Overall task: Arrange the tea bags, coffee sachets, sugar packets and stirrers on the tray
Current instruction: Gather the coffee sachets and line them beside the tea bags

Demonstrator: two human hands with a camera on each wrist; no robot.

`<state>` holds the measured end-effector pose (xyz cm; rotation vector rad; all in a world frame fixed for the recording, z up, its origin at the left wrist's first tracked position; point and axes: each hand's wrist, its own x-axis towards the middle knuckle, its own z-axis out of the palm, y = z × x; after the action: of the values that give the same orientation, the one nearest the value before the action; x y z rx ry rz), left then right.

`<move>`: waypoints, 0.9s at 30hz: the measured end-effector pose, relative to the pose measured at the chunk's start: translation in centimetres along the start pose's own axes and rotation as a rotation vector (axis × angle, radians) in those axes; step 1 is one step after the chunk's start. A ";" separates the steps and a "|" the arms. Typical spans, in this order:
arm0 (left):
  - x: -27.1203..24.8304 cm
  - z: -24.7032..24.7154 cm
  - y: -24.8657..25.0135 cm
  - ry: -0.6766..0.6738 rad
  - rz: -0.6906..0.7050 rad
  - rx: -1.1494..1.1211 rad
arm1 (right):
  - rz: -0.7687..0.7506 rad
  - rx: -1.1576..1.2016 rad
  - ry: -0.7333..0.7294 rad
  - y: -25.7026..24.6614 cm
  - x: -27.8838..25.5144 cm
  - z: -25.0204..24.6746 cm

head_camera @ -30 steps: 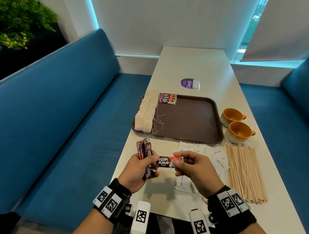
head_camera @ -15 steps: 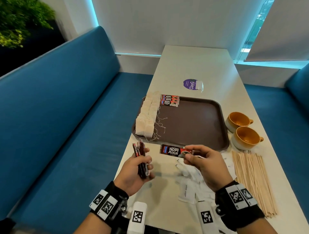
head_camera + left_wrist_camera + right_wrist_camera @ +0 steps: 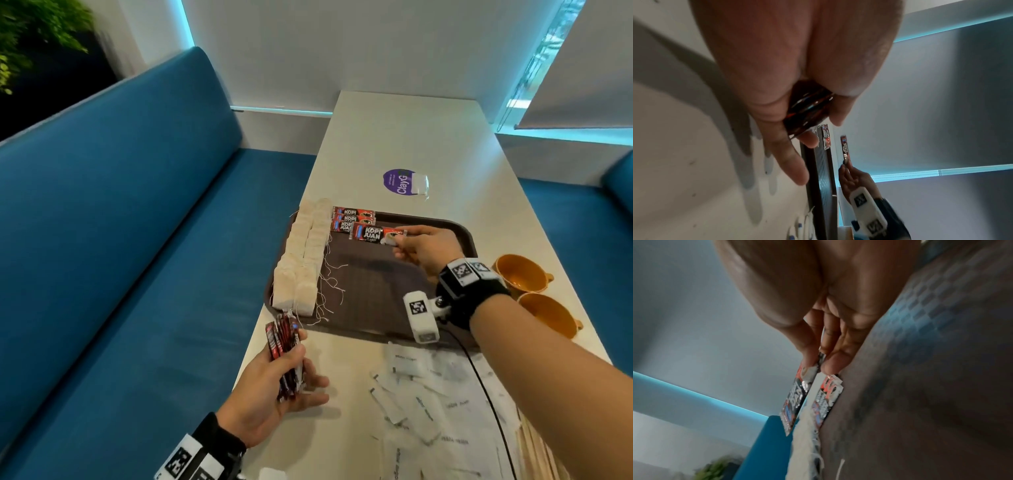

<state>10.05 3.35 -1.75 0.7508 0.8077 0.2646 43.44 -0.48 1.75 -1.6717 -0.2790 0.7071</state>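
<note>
- Your right hand (image 3: 423,246) pinches one Kopi Juan sachet (image 3: 373,234) above the tray (image 3: 459,229), beside three laid sachets (image 3: 349,217).
- Your left hand (image 3: 284,387) grips the spare sachets (image 3: 284,356) over the table (image 3: 404,130).
- Dropping it askew could knock that row crooked.

A: L hand (image 3: 274,380)?
B: Low, near the body, palm up, thumb and curled fingers clamped round what it held; forefinger stuck out straight. Black wrist strap w/ markers.
A: R hand (image 3: 423,247)?
B: Arm stretched fwd, thumb and fingertips (image 3: 830,365) pinched tight, knuckles up. Same strap, cam under the wrist.
</note>
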 end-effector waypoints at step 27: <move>3.7 -2.1 0.0 0.048 -0.098 0.009 | 0.045 -0.557 0.100 1.0 8.8 5.3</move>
<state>11.04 6.22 -4.79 0.7139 0.8889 0.1916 47.01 8.38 -2.20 -2.2403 -0.3926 0.6079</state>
